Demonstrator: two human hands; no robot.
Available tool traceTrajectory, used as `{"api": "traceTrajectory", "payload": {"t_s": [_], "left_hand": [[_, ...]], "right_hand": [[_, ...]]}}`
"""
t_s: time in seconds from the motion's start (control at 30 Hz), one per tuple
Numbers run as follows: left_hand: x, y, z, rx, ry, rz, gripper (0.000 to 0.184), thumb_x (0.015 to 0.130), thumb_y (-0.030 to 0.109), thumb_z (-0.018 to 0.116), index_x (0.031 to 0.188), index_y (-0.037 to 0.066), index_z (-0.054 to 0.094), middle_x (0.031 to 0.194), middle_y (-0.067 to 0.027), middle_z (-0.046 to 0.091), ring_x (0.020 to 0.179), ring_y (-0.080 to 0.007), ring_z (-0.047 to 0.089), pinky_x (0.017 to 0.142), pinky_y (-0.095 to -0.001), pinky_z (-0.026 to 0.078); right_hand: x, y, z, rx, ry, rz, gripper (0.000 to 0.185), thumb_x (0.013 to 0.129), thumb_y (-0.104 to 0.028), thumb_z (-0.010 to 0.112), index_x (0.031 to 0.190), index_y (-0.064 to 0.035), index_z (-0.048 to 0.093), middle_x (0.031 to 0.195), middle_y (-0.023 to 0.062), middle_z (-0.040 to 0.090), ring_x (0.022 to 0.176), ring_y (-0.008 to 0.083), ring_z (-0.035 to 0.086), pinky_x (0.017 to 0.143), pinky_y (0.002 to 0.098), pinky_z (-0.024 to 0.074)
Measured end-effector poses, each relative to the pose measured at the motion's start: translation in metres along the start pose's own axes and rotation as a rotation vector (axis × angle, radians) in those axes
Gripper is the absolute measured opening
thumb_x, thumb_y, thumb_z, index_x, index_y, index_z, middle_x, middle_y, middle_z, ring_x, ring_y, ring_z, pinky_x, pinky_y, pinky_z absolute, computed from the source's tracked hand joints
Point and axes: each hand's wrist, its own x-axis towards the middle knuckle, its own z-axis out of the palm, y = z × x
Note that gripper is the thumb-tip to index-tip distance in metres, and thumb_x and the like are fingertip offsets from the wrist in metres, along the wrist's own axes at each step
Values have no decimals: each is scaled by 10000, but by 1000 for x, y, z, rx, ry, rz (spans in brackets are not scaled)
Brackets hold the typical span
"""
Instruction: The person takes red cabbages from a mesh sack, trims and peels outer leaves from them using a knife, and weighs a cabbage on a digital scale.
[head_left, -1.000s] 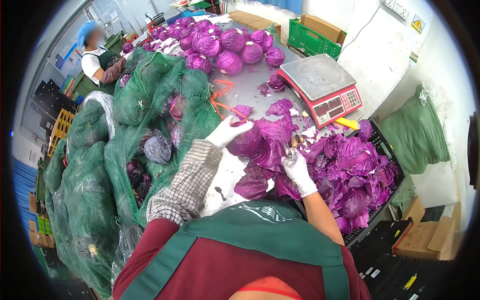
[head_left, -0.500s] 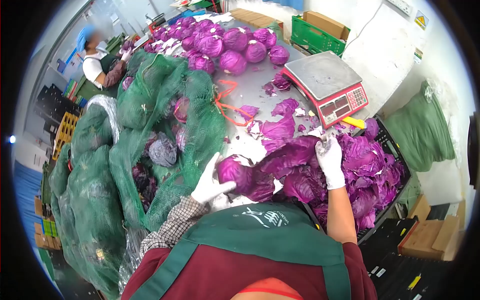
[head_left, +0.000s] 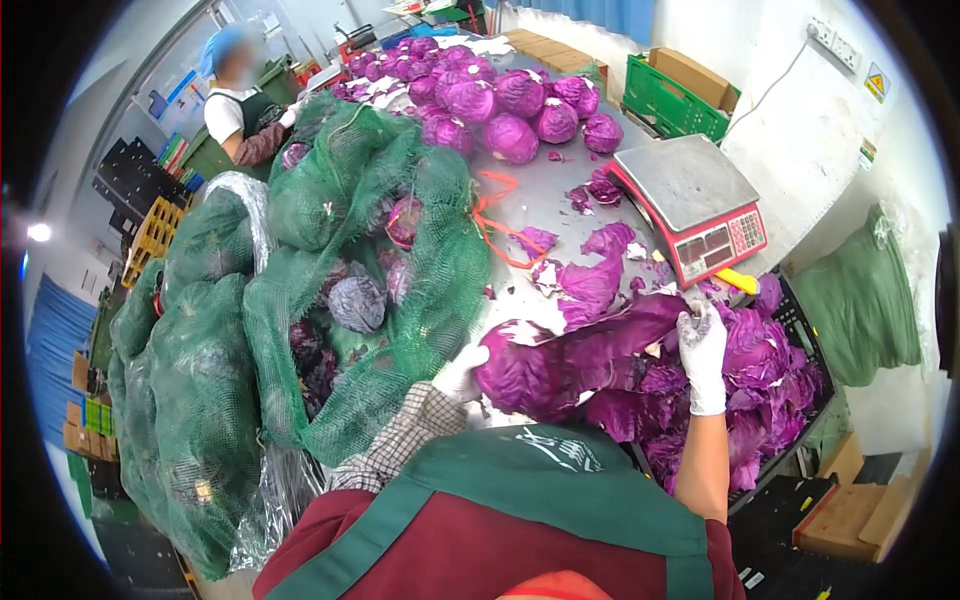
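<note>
In the head view, my white-gloved left hand (head_left: 459, 375) is curled round the left side of a purple cabbage (head_left: 515, 372), gripping it just beyond my green apron (head_left: 545, 480); some of its fingers are hidden, so I cannot tell how they lie; my white-gloved right hand (head_left: 703, 350) is closed, fingers bent, on the end of a broad purple leaf (head_left: 635, 332) that stretches across from the cabbage; the cabbage is between the green mesh sack (head_left: 440, 270) on my left and the black crate (head_left: 815, 365) on my right; loose leaves (head_left: 755, 375) are heaped in that crate; beyond the leaf sits the red scale (head_left: 690, 190), with a yellow handle (head_left: 738, 281) near its front edge; more cabbages (head_left: 512, 138) are gathered farther along the metal table (head_left: 560, 185); a person in a blue cap (head_left: 240, 110) stands past the sacks.
</note>
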Motion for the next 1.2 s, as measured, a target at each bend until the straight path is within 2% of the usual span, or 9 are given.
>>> {"api": "traceTrajectory", "payload": {"t_s": [0.13, 0.33, 0.4, 0.53, 0.63, 0.83, 0.93, 1.1, 1.2], "left_hand": [[33, -5, 26, 150, -155, 156, 819, 776, 523, 639, 1380, 29, 392, 1380, -145, 448, 1265, -281, 447, 1089, -421, 339], [42, -20, 34, 191, -219, 237, 689, 836, 415, 572, 1370, 20, 392, 1340, -141, 470, 1215, -261, 474, 1061, -398, 371], [40, -7, 23, 66, -174, 134, 647, 856, 379, 550, 1367, 16, 392, 1327, -140, 477, 1199, -255, 483, 1052, -390, 381], [50, 2, 4, -176, -114, -12, 563, 896, 307, 506, 1361, 10, 392, 1301, -137, 492, 1166, -241, 500, 1033, -375, 402], [63, 1, 1, -260, -125, -63, 503, 926, 254, 472, 1356, 5, 393, 1281, -135, 503, 1141, -232, 514, 1019, -364, 418], [70, -15, 4, -344, -102, -144, 391, 986, 146, 406, 1346, -4, 393, 1241, -131, 525, 1091, -212, 540, 991, -340, 449], [65, -23, 0, -276, -38, -122, 383, 986, 127, 399, 1349, 7, 393, 1251, -121, 518, 1113, -207, 530, 998, -340, 435], [55, -26, 2, -229, 52, -27, 391, 938, 118, 469, 1312, 11, 436, 1231, -99, 540, 1097, -204, 545, 961, -341, 454], [60, -19, 3, -195, 50, 38, 397, 910, 112, 511, 1291, 14, 462, 1219, -86, 553, 1088, -202, 554, 939, -342, 465]], "right_hand": [[29, 4, -7, 306, 115, 61, 228, 862, 54, 555, 1087, 67, 520, 1009, 122, 576, 941, 189, 564, 890, 276, 440], [53, 3, -49, -120, 336, -255, 251, 852, 11, 569, 1099, 51, 543, 966, 175, 608, 865, 195, 599, 801, 283, 477], [36, 13, -71, -114, 239, 82, 274, 835, 14, 581, 1104, 54, 545, 980, 163, 628, 868, 218, 606, 766, 305, 498], [2, -37, -84, -18, -232, 246, 246, 848, -1, 631, 1080, 46, 562, 975, 110, 623, 870, 163, 595, 789, 280, 493], [-7, -72, -62, 360, -141, 133, 325, 824, -64, 717, 1113, 7, 585, 986, 81, 604, 892, 142, 587, 790, 280, 499], [0, -166, -15, 374, -557, -375, 468, 797, -124, 746, 1215, -8, 569, 1084, 106, 613, 1044, 190, 579, 882, 323, 479], [5, -166, 15, 702, -845, -44, 402, 848, -71, 698, 1221, 3, 567, 1089, 98, 608, 1047, 173, 586, 935, 303, 464], [26, -157, 28, 197, -685, -274, 233, 900, -121, 641, 1084, 21, 622, 828, 19, 646, 750, 143, 610, 678, 294, 487], [28, -136, 45, 714, -663, 86, 273, 898, -106, 639, 1133, 25, 593, 880, 35, 649, 780, 126, 600, 683, 276, 485]]}}
